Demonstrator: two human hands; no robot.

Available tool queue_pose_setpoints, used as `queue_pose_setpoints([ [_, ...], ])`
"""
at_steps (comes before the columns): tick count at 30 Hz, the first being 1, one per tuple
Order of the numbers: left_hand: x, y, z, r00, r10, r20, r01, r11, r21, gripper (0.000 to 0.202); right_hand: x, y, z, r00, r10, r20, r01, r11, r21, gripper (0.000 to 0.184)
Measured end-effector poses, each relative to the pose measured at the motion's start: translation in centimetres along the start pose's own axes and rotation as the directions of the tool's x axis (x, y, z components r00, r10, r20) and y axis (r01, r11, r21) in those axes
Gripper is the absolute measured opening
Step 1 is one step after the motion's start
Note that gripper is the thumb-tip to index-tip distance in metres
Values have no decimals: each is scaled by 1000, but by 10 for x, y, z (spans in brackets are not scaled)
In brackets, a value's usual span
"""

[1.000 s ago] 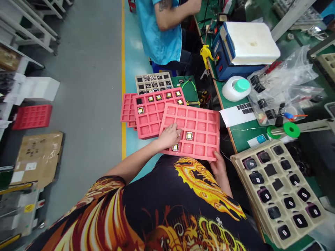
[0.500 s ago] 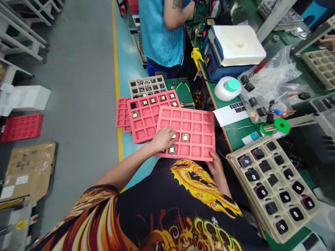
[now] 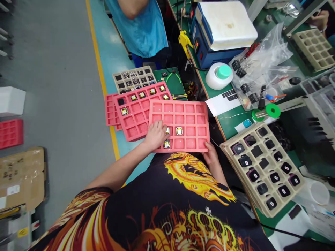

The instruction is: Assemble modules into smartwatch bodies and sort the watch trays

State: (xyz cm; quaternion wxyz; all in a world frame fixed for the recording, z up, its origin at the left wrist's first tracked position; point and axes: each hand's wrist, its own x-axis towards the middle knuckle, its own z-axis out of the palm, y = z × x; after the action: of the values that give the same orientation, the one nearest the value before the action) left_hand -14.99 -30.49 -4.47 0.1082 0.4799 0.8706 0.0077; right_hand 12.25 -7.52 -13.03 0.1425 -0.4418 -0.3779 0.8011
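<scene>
A pink compartment tray [image 3: 195, 121] lies level at my waist. My right hand [image 3: 210, 153] grips its near right corner, thumb on top and the other fingers underneath. My left hand [image 3: 156, 135] is over the tray's left side with bent fingers held together; their tips are at a small square part [image 3: 167, 130] with a yellow and white face. Whether they pinch anything is hidden. Two similar parts, one to the right [image 3: 179, 131] and one nearer me [image 3: 166, 143], sit in their own compartments. Beyond the left hand, a second pink tray [image 3: 136, 116] carries several such parts.
Behind the pink trays are a beige tray [image 3: 125, 83] of small pieces and green-handled pliers [image 3: 173, 75]. On the right bench stand a blue machine [image 3: 209, 55], a white bottle [image 3: 219, 78], a solder spool [image 3: 272, 110] and stacked beige trays [image 3: 258, 164]. A co-worker in blue [image 3: 141, 31] is ahead.
The view has shifted, so the scene sits further left and slightly higher. My left hand stays at the same part of the tray, and my right hand keeps its grip on the corner.
</scene>
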Motion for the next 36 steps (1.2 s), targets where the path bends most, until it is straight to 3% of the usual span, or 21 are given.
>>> queue_pose_setpoints([
  [3, 1, 0, 5, 1000, 4, 2, -4, 1000, -13, 38, -1, -2, 2, 1000, 2, -2, -2, 1000, 16, 37],
  [11, 10, -26, 19, 999, 1, -36, -13, 940, -340, 35, -1, -4, 5, 1000, 2, -17, -1, 1000, 20, 37],
  [18, 5, -24, 16, 990, 101, -99, -134, 888, -440, 11, -2, -5, 4, 999, 17, -42, -16, 1000, 16, 38],
  [21, 4, -22, 17, 988, 114, -107, -154, 833, -532, 10, 1, -4, 2, 998, 28, -51, -27, 999, 23, 39],
  [23, 7, -29, 18, 990, 54, -130, -125, 765, -632, 9, 4, -3, 1, 998, 38, -46, -37, 999, 24, 41],
  [26, 19, -69, 13, 963, -219, -156, 11, 611, -792, 17, 7, -2, -1, 998, 52, -31, -51, 999, 13, 41],
  [28, 31, -110, 9, 875, -460, -152, 116, 504, -856, 23, 8, -2, -2, 998, 53, -25, -52, 999, 9, 39],
  [30, 43, -153, 6, 760, -640, -110, 247, 441, -863, 25, 8, -1, -2, 999, 48, -22, -47, 999, 9, 39],
  [33, 55, -197, 8, 704, -708, -57, 336, 403, -851, 21, 8, -1, -2, 999, 39, -17, -39, 999, 10, 41],
  [36, 62, -208, 13, 723, -691, 6, 385, 395, -834, 20, 7, 0, -1, 1000, 29, -7, -29, 1000, 5, 39],
])
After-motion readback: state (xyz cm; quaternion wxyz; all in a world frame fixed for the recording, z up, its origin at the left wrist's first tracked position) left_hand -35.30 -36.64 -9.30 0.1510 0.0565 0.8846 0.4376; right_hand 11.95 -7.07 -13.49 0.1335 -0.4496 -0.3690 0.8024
